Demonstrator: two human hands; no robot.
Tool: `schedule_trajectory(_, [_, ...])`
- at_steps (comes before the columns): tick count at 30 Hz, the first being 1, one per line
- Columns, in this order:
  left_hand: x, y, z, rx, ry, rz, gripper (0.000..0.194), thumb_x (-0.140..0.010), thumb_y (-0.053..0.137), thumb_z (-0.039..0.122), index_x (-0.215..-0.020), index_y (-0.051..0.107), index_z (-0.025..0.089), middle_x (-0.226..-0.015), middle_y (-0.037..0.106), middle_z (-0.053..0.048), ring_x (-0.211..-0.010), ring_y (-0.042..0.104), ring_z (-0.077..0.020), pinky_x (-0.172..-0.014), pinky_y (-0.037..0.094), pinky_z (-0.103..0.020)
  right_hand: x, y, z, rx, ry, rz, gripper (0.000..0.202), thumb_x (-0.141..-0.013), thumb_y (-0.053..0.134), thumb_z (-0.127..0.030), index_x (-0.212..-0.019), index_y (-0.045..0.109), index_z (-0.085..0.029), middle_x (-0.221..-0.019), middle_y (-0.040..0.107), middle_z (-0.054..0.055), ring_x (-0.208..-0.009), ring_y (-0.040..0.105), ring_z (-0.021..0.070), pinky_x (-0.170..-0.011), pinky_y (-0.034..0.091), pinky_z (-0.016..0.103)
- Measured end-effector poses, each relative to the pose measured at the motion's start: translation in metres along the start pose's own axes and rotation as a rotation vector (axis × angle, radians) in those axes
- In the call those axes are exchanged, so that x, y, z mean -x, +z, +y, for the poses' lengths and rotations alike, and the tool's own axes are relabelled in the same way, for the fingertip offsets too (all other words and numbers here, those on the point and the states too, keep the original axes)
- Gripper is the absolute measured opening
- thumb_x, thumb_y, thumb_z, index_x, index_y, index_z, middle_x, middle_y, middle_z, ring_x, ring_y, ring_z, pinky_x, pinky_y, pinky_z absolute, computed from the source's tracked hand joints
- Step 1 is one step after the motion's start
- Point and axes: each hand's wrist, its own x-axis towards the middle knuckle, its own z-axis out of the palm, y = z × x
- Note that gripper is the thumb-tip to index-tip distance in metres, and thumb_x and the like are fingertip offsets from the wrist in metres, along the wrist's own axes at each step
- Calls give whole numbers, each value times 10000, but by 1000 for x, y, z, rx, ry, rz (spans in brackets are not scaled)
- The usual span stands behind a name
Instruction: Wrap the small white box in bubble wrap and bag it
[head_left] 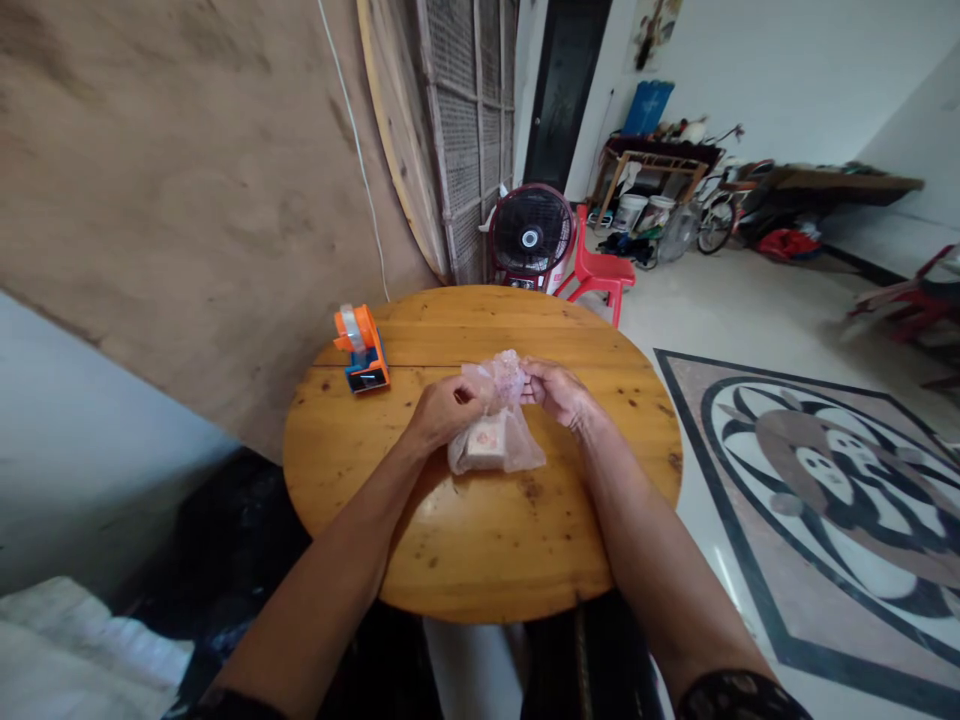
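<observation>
A thin, see-through pinkish plastic bag (pixel 525 450) lies at the middle of the round wooden table (pixel 480 560). Inside its lower part shows a small pale box (pixel 486 438) with a reddish mark on top. My left hand (pixel 448 408) is closed on the left side of the bag's gathered upper part. On the right side of that same part, my right hand (pixel 553 388) pinches the plastic between thumb and fingers. The bag's crumpled top stands up between both hands.
An orange and blue tape dispenser (pixel 364 350) stands at the table's back left. Beyond the far edge are a dark red fan (pixel 530 235) and a red plastic chair (pixel 600 268). A large wooden board (pixel 187 180) leans on the left.
</observation>
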Motion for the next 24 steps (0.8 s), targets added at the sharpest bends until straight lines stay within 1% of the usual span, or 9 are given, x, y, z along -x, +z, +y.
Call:
schedule_trajectory(3, [-2, -5, -1, 85, -42, 18, 111, -678, 532, 242, -636, 590, 157, -626, 578, 15, -616, 506, -124, -578, 375, -235, -1, -8, -4, 65, 44, 73, 149, -847, 479, -178, -721, 557, -164, -595, 632, 14, -539, 604, 127, -560, 499, 242])
schedule_trajectory(7, [-2, -9, -1, 166, -82, 21, 181, -696, 547, 315, -600, 542, 161, -578, 501, 30, -572, 449, -110, -546, 343, -233, -3, -14, -4, 85, 65, 109, 187, -856, 460, -166, -704, 567, -151, -579, 632, 30, -516, 600, 131, -527, 482, 237])
schedule_trajectory(9, [-1, -9, 0, 155, -80, -16, 267, -710, 583, 401, -599, 520, 166, -577, 485, 33, -567, 433, -108, -536, 331, -232, -4, -13, -3, 83, 67, 107, 192, -865, 457, -183, -714, 570, -153, -576, 635, 34, -515, 604, 140, -529, 488, 250])
schedule_trajectory(12, [2, -9, 0, 78, -61, -101, 326, -674, 653, 478, -674, 545, 170, -636, 522, 26, -601, 454, -118, -537, 334, -229, -3, -10, -3, 60, 65, 83, 184, -869, 459, -207, -732, 574, -162, -597, 649, 35, -530, 613, 149, -559, 508, 271])
schedule_trajectory(15, [4, -11, -1, 70, -36, -192, 291, -651, 674, 424, -740, 554, 174, -675, 531, 26, -621, 465, -121, -541, 339, -225, -1, -9, -5, 23, 68, 57, 180, -866, 463, -220, -739, 578, -164, -608, 653, 37, -549, 623, 151, -575, 514, 272])
schedule_trajectory(18, [4, -15, -1, 119, -53, -245, 192, -664, 612, 342, -718, 544, 171, -654, 511, 30, -596, 451, -114, -526, 328, -222, 0, -10, -7, 24, 74, 93, 175, -859, 473, -213, -719, 566, -167, -598, 638, 27, -522, 602, 136, -554, 502, 255])
schedule_trajectory(20, [4, -18, -1, 119, -79, -210, 139, -675, 552, 306, -674, 536, 168, -620, 490, 32, -575, 437, -112, -511, 311, -222, -1, -10, -7, 40, 74, 132, 177, -854, 478, -200, -698, 557, -167, -591, 629, 22, -498, 581, 122, -529, 489, 239])
schedule_trajectory(22, [3, -18, -3, 130, -106, -133, 120, -666, 518, 285, -642, 528, 168, -591, 474, 34, -563, 430, -113, -502, 296, -222, -2, -11, -6, 58, 70, 166, 184, -850, 479, -187, -683, 550, -165, -584, 623, 22, -490, 572, 117, -511, 480, 229])
schedule_trajectory(24, [1, -17, -8, 184, -172, -52, 121, -647, 526, 289, -620, 520, 171, -573, 469, 38, -556, 437, -115, -495, 287, -221, -3, -13, -6, 79, 59, 199, 190, -850, 478, -181, -672, 541, -165, -571, 611, 18, -476, 557, 109, -492, 472, 221])
